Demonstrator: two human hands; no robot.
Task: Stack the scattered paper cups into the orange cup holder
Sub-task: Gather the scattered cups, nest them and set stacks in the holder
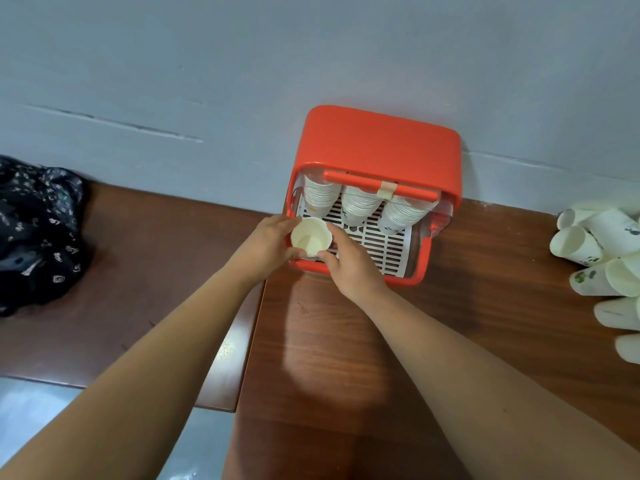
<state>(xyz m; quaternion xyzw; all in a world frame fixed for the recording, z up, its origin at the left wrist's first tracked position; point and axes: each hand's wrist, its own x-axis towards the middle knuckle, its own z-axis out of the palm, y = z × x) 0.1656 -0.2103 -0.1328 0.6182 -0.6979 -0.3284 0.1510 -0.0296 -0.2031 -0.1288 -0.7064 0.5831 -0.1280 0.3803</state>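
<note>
The orange cup holder (381, 143) stands against the wall with its front open and a white slotted tray (377, 244) inside. Three stacks of white paper cups (358, 204) stand at its back. Over the tray's front left corner, a single paper cup (309, 236) is held with its mouth up. My left hand (268, 242) grips that cup from the left, and my right hand (348, 259) holds it from the right. Several loose paper cups (602, 258) lie scattered on the wooden table at the far right.
The brown wooden table (346, 341) runs along a grey wall. A lower wooden surface (156, 271) on the left carries a black patterned bag (38, 230). Grey floor shows at the bottom left.
</note>
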